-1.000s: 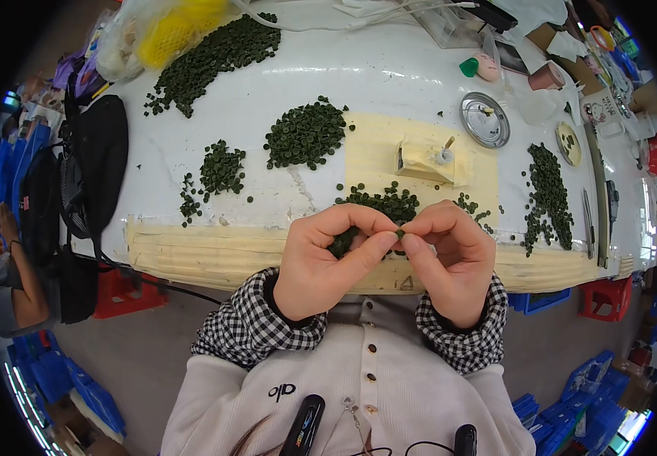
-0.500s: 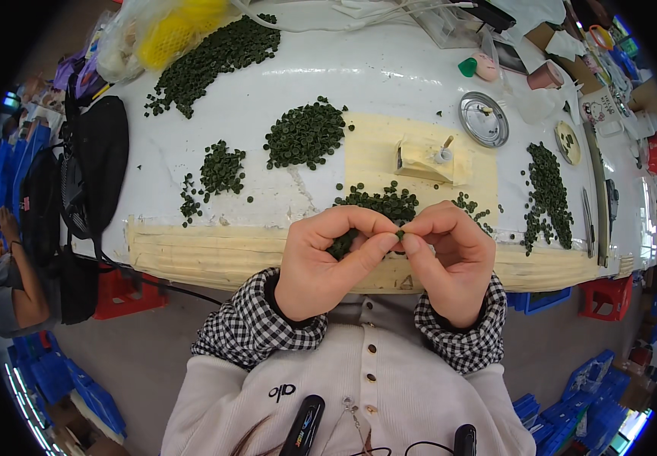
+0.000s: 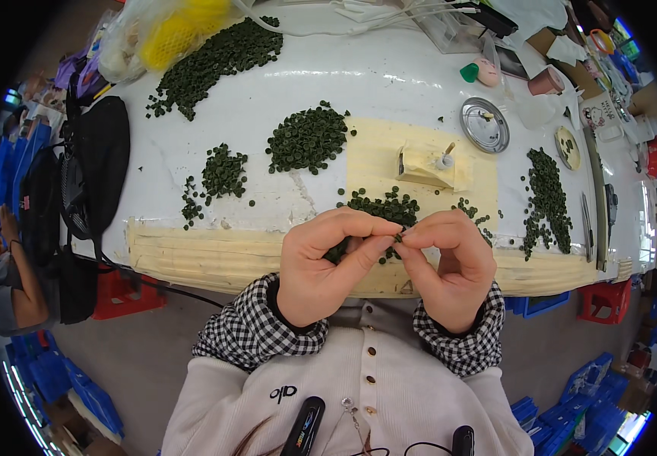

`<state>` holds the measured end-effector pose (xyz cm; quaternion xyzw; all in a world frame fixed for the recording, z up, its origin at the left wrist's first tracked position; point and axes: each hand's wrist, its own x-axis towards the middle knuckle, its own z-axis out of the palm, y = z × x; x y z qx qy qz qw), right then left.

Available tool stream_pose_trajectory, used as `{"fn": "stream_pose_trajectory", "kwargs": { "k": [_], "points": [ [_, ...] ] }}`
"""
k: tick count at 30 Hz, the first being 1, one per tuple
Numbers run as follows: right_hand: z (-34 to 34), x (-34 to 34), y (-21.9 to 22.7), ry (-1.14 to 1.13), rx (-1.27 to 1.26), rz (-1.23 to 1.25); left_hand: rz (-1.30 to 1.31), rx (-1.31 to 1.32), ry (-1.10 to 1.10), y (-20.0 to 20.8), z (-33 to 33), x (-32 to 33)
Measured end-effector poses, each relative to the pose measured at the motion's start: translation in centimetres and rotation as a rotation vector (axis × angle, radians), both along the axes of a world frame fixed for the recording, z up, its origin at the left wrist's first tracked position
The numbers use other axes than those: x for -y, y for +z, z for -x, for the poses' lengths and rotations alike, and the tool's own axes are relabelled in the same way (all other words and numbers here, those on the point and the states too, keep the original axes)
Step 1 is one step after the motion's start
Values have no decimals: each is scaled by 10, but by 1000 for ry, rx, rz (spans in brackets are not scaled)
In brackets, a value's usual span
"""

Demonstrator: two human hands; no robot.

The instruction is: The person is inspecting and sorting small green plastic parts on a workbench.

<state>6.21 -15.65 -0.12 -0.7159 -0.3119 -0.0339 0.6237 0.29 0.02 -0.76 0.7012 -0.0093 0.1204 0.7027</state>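
Observation:
Between the fingertips of both hands is a small dark green round piece (image 3: 398,238), mostly covered by the fingers. My left hand (image 3: 336,262) pinches it from the left with thumb and forefinger. From the right, my right hand (image 3: 450,262) pinches at the same piece, its other fingers curled in. Just beyond the hands lies a pile of similar dark green pieces (image 3: 383,204), partly hidden by my left hand. Past it, a tape-covered block (image 3: 425,164) with a small white pot and a stick stands on a yellowish taped patch (image 3: 374,140).
More green heaps lie at the middle (image 3: 309,138), left (image 3: 223,171), far left (image 3: 222,57) and right (image 3: 547,201). A round metal lid (image 3: 484,124) and a small dish (image 3: 568,147) sit to the right, near tweezers (image 3: 587,220). A black bag (image 3: 100,159) hangs at the left edge.
Both hands stay together at almost the same spot. The right fingertips have shifted slightly on the small green piece, and the right forefinger is a little more bent.

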Motion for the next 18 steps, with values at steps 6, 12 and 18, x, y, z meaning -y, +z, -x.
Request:
{"fn": "stream_pose_trajectory", "kwargs": {
  "k": [6, 12, 18],
  "points": [
    [0, -1, -1, -44, -5, 21, 118, -36, 40, -5, -1, 4],
    [2, 2, 3, -139, -119, -5, 700, -204, -68, -3, -3, -7],
    [-3, 24, 8, -331, -100, -28, 1344, -318, -42, -3, -10, -12]
  ]
}}
